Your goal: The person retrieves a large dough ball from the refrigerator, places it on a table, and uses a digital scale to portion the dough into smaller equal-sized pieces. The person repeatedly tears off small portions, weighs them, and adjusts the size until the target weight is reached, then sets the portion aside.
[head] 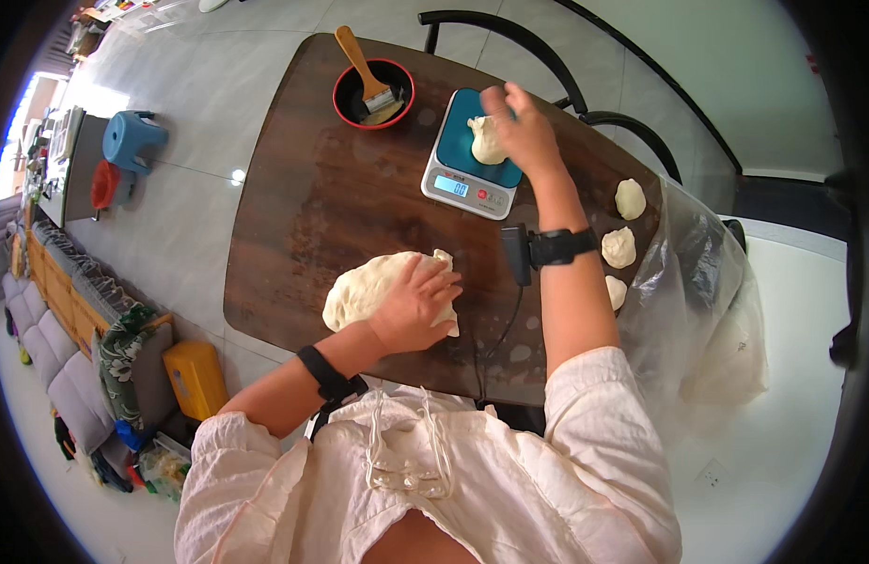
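My left hand [416, 307] rests with spread fingers on the right part of a large lump of dough [360, 290] near the table's front edge. Over the teal platform of a digital kitchen scale [473, 199] is my right hand [522, 134], beside a small piece of dough [486, 143]. Its fingers are raised and slightly blurred; whether they touch the dough is hard to tell. The scale's display is lit and reads zero. Three small dough pieces lie at the table's right side: a far one [630, 199], a middle one [619, 247] and a near one [615, 292].
A black bowl with a red rim [337, 106] holds a wooden-handled brush [360, 63] at the back of the dark wooden table [279, 211]. A clear plastic sheet [695, 303] hangs over the right edge. Black chairs [512, 32] stand behind. A cable runs near my right wrist.
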{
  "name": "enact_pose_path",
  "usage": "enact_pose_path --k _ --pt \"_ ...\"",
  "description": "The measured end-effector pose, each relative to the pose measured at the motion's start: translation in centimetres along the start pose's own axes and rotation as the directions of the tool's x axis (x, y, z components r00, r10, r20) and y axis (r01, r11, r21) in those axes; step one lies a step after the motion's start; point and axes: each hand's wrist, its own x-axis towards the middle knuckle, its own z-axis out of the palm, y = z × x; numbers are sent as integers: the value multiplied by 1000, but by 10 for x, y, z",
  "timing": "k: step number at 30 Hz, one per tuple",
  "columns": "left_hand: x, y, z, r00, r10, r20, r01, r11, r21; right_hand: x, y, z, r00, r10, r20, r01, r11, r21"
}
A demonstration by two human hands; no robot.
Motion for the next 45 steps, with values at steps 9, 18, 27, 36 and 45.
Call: enact_pose_path --k 9,18,27,36,45 --pt "12 -33 -28 972 -144 -185 111 978 -177 -80 26 -58 926 327 186 -304 359 882" --pt "24 -32 -36 945 -298 -137 254 929 -270 -110 43 -60 872 448 197 -379 365 850" --pt "34 -30 -35 934 -331 -137 269 901 -340 -91 43 -48 912 395 114 -356 621 699" --pt "23 -32 -40 913 -400 -78 347 863 -368 -52 46 -18 985 83 -154 -58 985 161" --pt "17 -35 -35 912 -370 -174 286 881 -376 -25 35 10 991 -98 -90 48 893 -447"
